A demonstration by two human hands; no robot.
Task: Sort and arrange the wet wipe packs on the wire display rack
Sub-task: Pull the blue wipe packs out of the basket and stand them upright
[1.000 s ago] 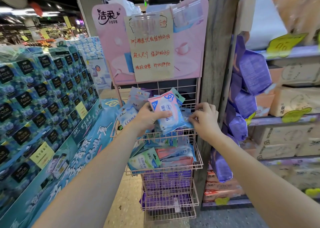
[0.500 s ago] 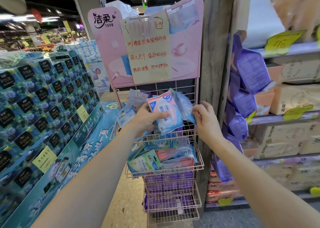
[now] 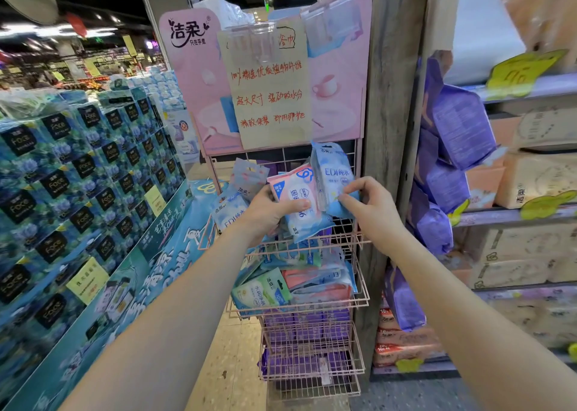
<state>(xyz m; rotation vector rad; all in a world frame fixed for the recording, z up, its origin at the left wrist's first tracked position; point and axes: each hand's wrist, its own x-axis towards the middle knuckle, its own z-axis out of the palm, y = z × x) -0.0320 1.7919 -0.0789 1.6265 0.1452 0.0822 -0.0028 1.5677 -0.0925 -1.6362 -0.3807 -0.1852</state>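
Observation:
A pink wire display rack stands in the middle, with several wet wipe packs lying loose in its baskets. My left hand grips a pink-and-white wipe pack above the top basket. My right hand pinches the lower edge of a light blue wipe pack and holds it upright beside the pink one. More blue packs lean at the top basket's left side. A green-and-white pack and red-edged packs lie in the middle basket. Purple packs fill the lower baskets.
A pink headboard with a handwritten paper sign tops the rack. A tall stack of blue tissue packs stands on the left. A wooden post and shelves with purple hanging packs and boxes are on the right.
My right hand has risen from the top basket's right side and now lifts a light blue pack upright. My left hand still holds the pink pack in about the same place.

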